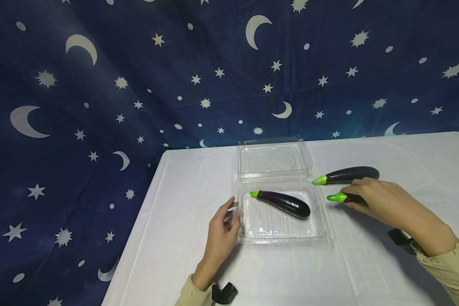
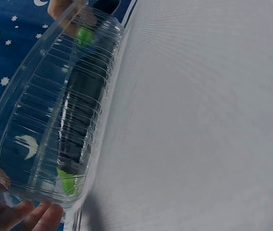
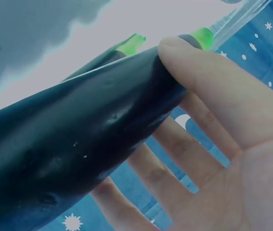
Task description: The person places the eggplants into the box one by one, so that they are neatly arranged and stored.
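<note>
A clear plastic clamshell container (image 1: pixel 283 238) lies on the table with its lid (image 1: pixel 271 159) folded back. One dark purple eggplant (image 1: pixel 284 204) rests inside it, green stem toward the left. At the container's left side, my left hand (image 1: pixel 222 229) holds the edge, its fingertips at the end wall in the left wrist view. My right hand (image 1: pixel 382 202) grips a second eggplant (image 3: pixel 88 125) just right of the container, thumb over it near the green stem (image 1: pixel 336 197). A third eggplant (image 1: pixel 353 173) lies behind that hand, its stem close to the container's right corner.
A white cloth covers the table (image 1: pixel 168 212). Behind and to the left hangs a dark blue curtain (image 1: pixel 199 55) with moons and stars. A black wrist device (image 1: pixel 224 293) is on the left wrist and another (image 1: pixel 401 240) on the right.
</note>
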`<state>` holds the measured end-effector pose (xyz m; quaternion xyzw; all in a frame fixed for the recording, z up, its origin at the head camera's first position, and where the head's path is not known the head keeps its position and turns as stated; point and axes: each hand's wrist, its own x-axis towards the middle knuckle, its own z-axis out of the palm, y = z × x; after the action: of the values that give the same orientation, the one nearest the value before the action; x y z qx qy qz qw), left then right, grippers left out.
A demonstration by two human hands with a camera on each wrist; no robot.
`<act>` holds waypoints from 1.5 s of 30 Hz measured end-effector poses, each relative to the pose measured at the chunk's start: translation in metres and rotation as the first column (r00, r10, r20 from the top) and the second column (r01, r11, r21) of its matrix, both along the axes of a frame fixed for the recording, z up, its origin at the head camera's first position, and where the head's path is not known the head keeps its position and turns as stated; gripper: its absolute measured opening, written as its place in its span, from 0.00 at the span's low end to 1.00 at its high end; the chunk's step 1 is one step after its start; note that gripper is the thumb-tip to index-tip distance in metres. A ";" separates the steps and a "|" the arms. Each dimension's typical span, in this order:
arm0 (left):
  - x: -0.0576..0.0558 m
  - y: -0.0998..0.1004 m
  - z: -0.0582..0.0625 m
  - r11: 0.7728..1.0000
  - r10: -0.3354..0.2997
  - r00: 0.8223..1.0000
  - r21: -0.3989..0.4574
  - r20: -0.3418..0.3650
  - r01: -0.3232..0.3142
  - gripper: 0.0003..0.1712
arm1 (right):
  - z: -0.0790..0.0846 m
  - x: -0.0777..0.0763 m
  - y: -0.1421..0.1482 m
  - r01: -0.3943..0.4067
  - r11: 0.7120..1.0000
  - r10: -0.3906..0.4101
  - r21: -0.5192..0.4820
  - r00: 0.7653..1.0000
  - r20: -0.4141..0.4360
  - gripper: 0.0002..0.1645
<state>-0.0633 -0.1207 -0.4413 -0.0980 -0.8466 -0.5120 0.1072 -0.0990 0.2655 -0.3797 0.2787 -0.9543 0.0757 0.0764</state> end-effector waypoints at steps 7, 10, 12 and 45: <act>0.000 0.000 0.000 1.000 0.002 1.000 -0.004 0.004 -0.002 0.27 | 0.005 -0.001 -0.002 -0.018 0.999 0.016 -0.028 0.998 -0.061 0.18; 0.000 0.000 0.000 1.000 0.005 1.000 -0.007 0.004 -0.005 0.27 | 0.008 -0.002 -0.004 -0.014 0.999 0.013 -0.028 0.999 -0.050 0.19; 0.000 0.000 0.000 1.000 0.005 1.000 -0.007 0.003 -0.005 0.27 | 0.009 -0.003 -0.005 -0.014 1.000 0.013 -0.026 0.999 -0.052 0.19; -0.001 0.000 0.002 1.000 -0.006 1.000 0.003 -0.009 0.006 0.27 | 0.031 -0.007 -0.036 -0.064 0.997 0.059 -0.050 0.994 -0.092 0.17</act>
<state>-0.0641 -0.1206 -0.4395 -0.1026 -0.8451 -0.5131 0.1097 -0.1056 0.2297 -0.3482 0.3091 -0.9385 0.0904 0.1247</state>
